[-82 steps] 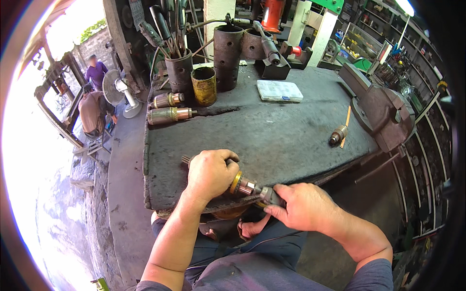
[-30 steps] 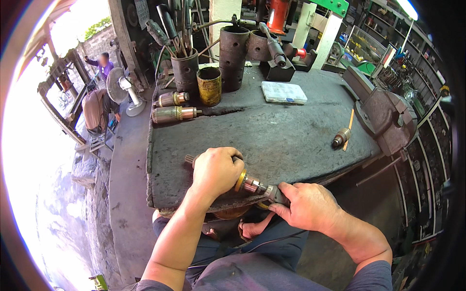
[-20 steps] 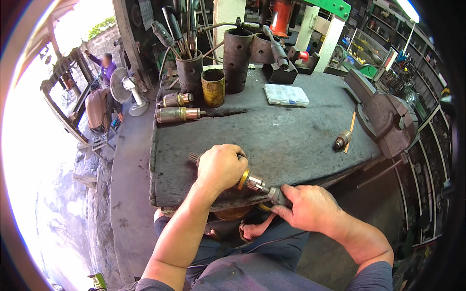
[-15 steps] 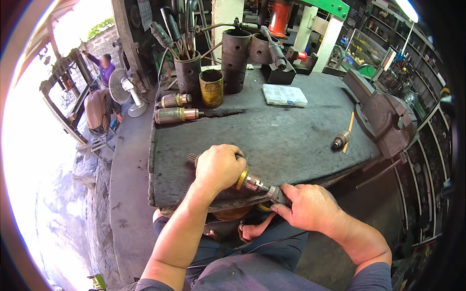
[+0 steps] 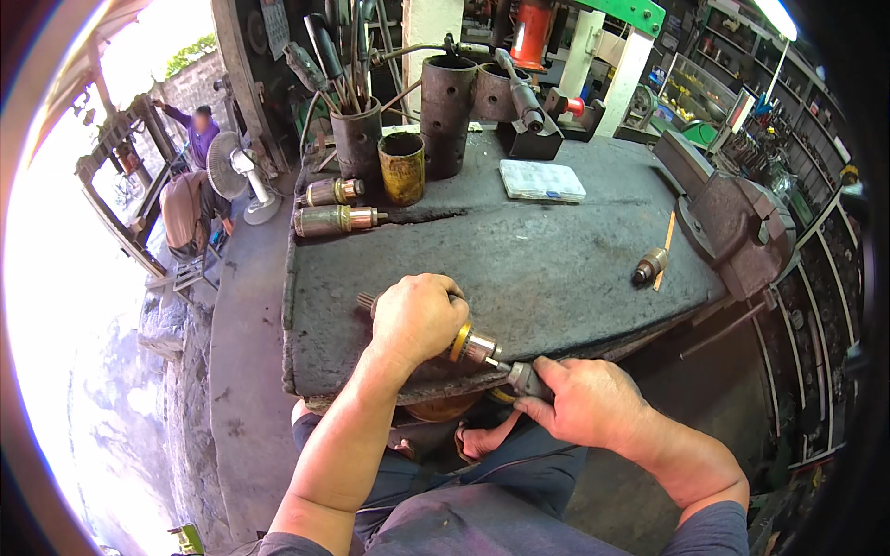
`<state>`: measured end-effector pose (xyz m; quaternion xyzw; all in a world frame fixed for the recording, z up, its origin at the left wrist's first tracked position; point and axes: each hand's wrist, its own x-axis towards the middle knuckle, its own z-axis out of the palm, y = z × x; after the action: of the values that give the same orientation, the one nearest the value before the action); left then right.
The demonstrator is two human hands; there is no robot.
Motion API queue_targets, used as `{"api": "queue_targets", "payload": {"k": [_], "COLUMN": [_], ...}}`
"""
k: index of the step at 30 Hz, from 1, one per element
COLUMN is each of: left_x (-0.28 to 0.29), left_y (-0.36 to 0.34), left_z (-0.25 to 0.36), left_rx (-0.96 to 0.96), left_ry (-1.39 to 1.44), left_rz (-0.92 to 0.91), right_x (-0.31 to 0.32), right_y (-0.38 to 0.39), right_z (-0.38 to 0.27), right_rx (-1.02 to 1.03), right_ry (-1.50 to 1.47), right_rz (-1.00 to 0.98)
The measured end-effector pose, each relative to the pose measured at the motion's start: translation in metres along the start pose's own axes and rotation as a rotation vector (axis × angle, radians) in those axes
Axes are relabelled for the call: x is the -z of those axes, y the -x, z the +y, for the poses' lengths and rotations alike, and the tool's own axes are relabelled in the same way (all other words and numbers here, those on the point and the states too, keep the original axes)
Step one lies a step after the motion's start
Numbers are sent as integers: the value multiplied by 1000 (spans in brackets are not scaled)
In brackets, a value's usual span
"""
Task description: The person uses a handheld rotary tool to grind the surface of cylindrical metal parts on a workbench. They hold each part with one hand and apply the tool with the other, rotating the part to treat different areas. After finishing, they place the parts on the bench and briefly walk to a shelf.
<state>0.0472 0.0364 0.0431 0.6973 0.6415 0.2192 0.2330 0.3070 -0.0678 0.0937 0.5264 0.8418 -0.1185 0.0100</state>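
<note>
My left hand is wrapped round a motor armature at the bench's front edge; its splined end sticks out left of my fingers, and a yellow band and copper commutator show to the right. My right hand grips a grey metal piece at the armature's shaft end, thumb and forefinger on either side of it. The rest of that piece is hidden by my hand. A short cylindrical part and a thin wooden stick lie beyond, on the right of the dark bench top.
A large vise occupies the bench's right end. Two armatures, a yellow can, metal tool tubes and a plastic parts case are at the back. A fan and two other people are off left.
My right hand and the grey piece have shifted slightly rightward and down from the commutator, exposing more thin shaft. My left grip is unchanged. The purple-clad person has raised an arm.
</note>
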Motion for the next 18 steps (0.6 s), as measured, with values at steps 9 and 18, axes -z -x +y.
{"api": "queue_targets", "payload": {"k": [9,18], "left_x": [0,-17], "left_y": [4,21], "left_z": [0,-23], "left_rx": [4,-163], "left_ry": [46,148], "left_rz": [22,225], "right_x": [2,10], "right_y": [0,-9], "right_z": [1,3], "right_rx": [-5,-10], "right_ry": [-52,-108], "right_rz": [-10,-30]}}
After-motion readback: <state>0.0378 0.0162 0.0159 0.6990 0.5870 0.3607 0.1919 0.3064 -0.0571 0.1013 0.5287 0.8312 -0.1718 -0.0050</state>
